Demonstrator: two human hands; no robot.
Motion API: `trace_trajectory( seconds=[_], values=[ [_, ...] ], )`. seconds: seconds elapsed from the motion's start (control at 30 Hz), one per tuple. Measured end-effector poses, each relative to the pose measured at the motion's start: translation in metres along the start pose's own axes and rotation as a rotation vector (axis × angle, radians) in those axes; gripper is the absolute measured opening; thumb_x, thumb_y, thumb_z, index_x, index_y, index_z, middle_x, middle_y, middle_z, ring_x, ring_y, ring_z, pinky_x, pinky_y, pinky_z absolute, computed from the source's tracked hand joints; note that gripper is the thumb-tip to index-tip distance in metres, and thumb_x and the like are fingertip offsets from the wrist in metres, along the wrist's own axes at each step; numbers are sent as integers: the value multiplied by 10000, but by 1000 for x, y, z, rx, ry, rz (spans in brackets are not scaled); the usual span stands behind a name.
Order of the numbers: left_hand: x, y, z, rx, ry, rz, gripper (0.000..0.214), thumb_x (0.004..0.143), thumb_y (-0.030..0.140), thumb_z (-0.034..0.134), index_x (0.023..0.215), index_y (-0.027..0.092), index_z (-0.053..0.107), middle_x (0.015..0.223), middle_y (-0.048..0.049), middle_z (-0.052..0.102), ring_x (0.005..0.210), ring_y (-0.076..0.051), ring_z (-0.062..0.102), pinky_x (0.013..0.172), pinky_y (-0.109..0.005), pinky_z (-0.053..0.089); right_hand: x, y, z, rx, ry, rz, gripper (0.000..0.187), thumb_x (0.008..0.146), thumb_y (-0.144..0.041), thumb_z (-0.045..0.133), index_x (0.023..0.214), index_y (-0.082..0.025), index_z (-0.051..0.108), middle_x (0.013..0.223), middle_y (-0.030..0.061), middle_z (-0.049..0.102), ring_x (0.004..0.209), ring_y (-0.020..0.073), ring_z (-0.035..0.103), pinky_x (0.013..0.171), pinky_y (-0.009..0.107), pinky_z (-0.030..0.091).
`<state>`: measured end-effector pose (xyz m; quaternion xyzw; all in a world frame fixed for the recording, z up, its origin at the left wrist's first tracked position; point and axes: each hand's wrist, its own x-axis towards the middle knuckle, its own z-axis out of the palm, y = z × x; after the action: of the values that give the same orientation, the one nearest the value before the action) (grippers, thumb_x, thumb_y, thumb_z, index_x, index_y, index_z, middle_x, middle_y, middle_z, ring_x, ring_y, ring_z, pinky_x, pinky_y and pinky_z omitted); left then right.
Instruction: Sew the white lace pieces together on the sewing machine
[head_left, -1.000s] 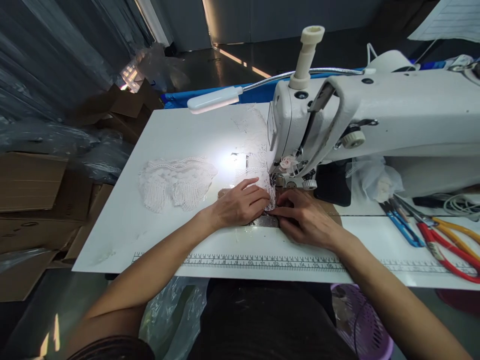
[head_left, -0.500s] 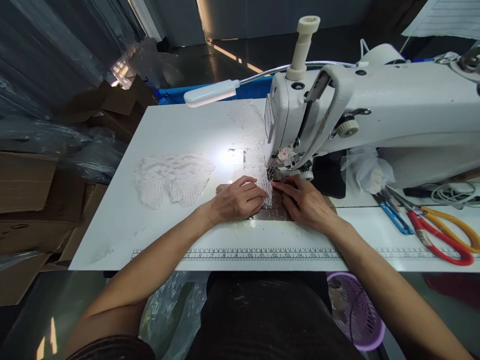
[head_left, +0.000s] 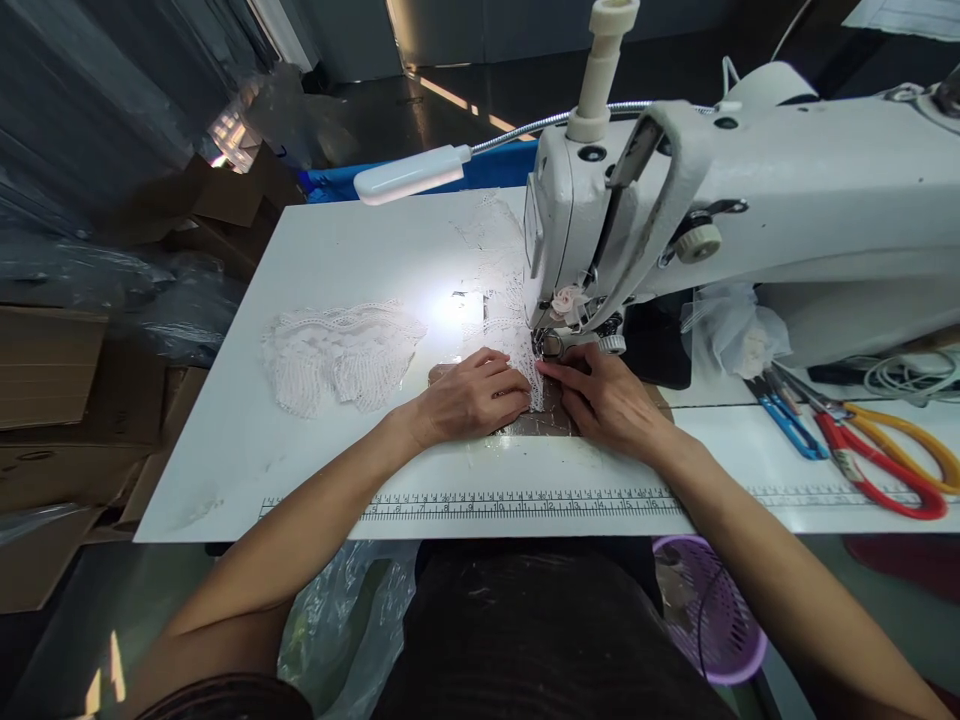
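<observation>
A strip of white lace [head_left: 504,325] runs along the table under the needle end of the white sewing machine [head_left: 570,220]. Just left of the presser foot [head_left: 541,345], my left hand [head_left: 474,396] rests with bent, closed fingers on the near end of the lace, gripping its edge. From the other side my right hand [head_left: 611,402] reaches in, index finger and thumb close together at the lace's right edge, just in front of the foot. Both hands lie over the brown metal plate [head_left: 551,420]. A second, ruffled lace piece [head_left: 341,355] is spread flat to the left.
Red-and-yellow-handled scissors [head_left: 877,460] and blue thread snips [head_left: 791,425] lie at the right, near a sheer white bundle [head_left: 739,330]. A lamp [head_left: 412,175] hangs over the table. A ruler strip [head_left: 510,506] marks the front edge. Below sits a purple basket [head_left: 712,620].
The whole view has shifted slightly. Both hands keep nearly the same place on the lace by the presser foot, with no clear change in grip.
</observation>
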<state>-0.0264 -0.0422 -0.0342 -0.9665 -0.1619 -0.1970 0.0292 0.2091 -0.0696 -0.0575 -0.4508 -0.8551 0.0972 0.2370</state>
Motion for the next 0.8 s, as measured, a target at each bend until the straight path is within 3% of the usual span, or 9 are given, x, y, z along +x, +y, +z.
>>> trace_trajectory(
  seconds=[0.4,0.57,0.8],
  values=[
    [0,4,-3,52,-13,37,193,932,138,483,898,193,665,956,-24,717,823,-149,637,979,-411,458,-1,0,-2,-29,-45,-23,382,906,-211,494,1246,-273,658,1060,130,559,1044,308,512,862,494,484],
    [3,6,-11,24,-114,69,206,898,215,490,906,165,689,957,-83,708,809,-201,612,883,-419,469,-1,1,-4,-37,-56,-60,378,908,-216,501,1245,-280,659,1078,133,558,1038,303,521,860,483,489],
    [5,-4,-9,-53,-82,66,205,838,281,528,889,178,698,920,-65,700,793,-201,597,934,-419,454,0,-3,-5,-103,-80,-41,386,907,-213,494,1255,-276,648,1136,141,550,1021,299,540,826,460,500]
  ],
)
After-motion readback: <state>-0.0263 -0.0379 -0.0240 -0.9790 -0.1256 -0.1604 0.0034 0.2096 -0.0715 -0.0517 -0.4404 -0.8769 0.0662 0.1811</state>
